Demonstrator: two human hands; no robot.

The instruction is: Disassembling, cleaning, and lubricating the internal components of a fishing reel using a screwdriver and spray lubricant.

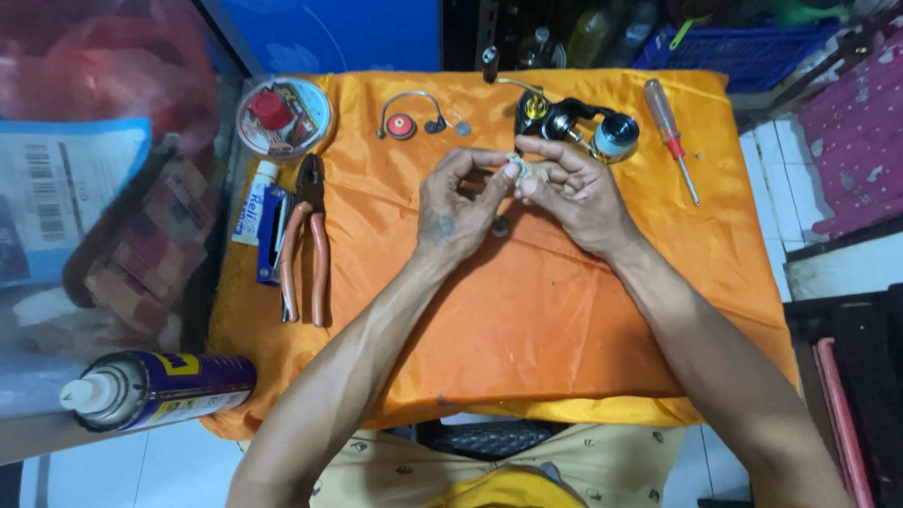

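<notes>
Over the orange cloth (534,311), you are pinching a small part (515,168) between both hands (460,209) (575,195), with the reel (577,124) lying stripped behind.

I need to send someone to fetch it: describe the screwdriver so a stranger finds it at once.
Start at the orange cloth covering the table and go to its far right corner. The screwdriver lies there at a slant, just right of the fishing reel. Its clear red handle and thin metal shaft set it apart from the pliers on the left.
</notes>
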